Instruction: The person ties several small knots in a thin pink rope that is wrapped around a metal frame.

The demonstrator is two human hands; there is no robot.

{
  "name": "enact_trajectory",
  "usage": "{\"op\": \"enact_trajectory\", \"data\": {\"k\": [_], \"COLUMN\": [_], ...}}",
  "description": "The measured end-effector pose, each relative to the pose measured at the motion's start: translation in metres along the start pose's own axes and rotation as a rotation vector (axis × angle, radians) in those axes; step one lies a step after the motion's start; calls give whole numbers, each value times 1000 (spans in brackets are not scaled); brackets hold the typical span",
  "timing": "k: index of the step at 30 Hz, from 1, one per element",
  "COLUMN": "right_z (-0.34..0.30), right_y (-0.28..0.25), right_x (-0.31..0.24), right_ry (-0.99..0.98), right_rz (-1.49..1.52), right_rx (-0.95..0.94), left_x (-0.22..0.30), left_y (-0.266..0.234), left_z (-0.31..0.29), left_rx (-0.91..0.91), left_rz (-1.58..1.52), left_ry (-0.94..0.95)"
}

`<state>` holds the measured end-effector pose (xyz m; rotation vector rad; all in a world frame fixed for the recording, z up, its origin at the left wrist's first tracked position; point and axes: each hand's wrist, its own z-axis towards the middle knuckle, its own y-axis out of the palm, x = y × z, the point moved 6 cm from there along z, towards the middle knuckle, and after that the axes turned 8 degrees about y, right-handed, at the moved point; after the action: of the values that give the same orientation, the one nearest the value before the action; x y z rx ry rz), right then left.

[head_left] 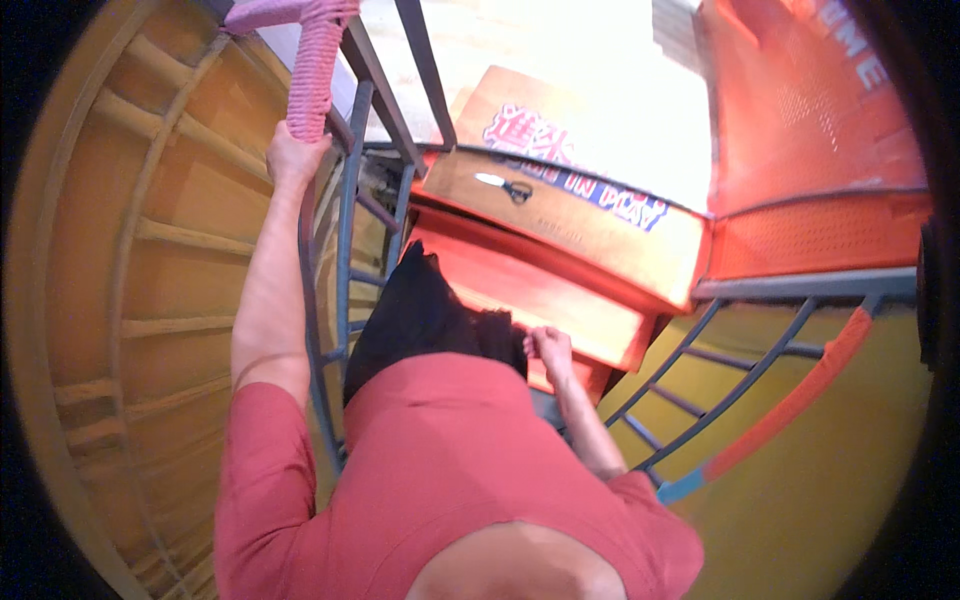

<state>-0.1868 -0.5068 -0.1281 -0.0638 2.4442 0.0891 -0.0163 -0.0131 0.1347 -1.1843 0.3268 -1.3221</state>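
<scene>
My left hand point(297, 155) is closed around the lower end of a handrail wrapped in pink rope point(316, 75), with that arm stretched forward. Down at my right side, my right hand point(550, 347) hangs with its fingers curled, close against the black garment point(430, 320) I wear. Whatever those fingers hold, if anything, is too small to make out. A pair of scissors point(516, 190) with black handles and pale blades lies on the brown upper step point(480, 205) ahead of me, apart from both hands.
Orange-red stairs point(560, 285) rise in front, with a lettered mat point(530, 130) at the top. Grey metal railings flank them; the right one point(770, 400) carries orange and blue wrapping. A ribbed yellow-brown wall point(180, 270) curves on the left, an orange perforated panel point(810, 130) at the right.
</scene>
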Motion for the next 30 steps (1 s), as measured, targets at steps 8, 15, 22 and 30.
{"op": "enact_trajectory", "data": {"k": [8, 15, 22, 30], "right_z": [10, 5, -6, -27], "right_y": [-11, 103, 150, 247], "right_x": [-33, -91, -94, -119], "right_ry": [-16, -35, -48, -372], "right_rz": [-17, -339, -961, -1269], "right_rx": [4, -300, -552, -713], "left_x": [30, -27, -28, -30], "left_y": [6, 9, 35, 59], "left_z": [-19, -24, -71, -54], "left_rx": [-85, 209, 71, 14], "left_rz": [-428, -552, -262, -238], "left_ry": [-12, -159, -140, -97]}}
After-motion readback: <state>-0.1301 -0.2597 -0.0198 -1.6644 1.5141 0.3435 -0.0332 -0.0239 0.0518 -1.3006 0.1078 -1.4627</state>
